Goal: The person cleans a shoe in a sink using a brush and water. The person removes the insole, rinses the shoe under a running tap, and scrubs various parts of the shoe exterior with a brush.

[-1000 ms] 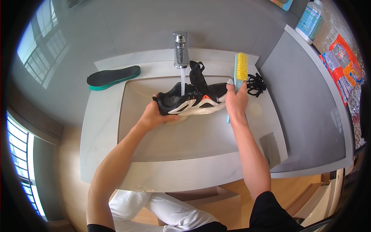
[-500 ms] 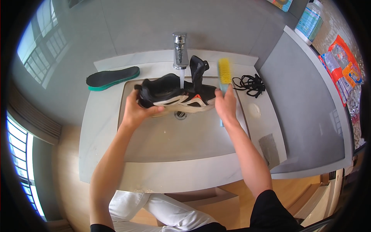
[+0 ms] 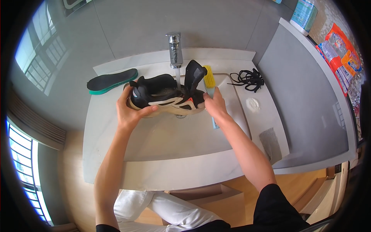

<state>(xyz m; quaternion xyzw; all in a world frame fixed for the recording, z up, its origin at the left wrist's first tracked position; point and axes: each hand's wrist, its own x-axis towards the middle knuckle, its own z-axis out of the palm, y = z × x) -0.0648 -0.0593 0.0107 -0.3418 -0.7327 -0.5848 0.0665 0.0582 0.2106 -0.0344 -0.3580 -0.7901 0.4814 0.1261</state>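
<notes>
A black and cream sneaker [image 3: 170, 105] is held over the sink basin [image 3: 166, 145], toe to the right, its tongue standing up. My left hand [image 3: 130, 112] grips its heel end, thumb along the sole. Water runs from the chrome faucet [image 3: 175, 50] into the shoe's opening. In my right hand [image 3: 215, 103] is a scrub brush [image 3: 209, 79] with yellow bristles and a pale blue handle, upright beside the toe. The fingers of that hand also reach the toe; whether they grip it I cannot tell.
A black insole with a green edge [image 3: 112, 81] lies on the counter at the left. Black shoelaces [image 3: 249, 80] and a patch of white powder [image 3: 253, 104] are at the right. Beyond a grey partition [image 3: 305, 104] stand a bottle [image 3: 303, 17] and an orange packet [image 3: 340, 58].
The brush has moved left, close to the shoe's tongue and toe. The shoe has shifted slightly left and tilted, and water still runs into it.
</notes>
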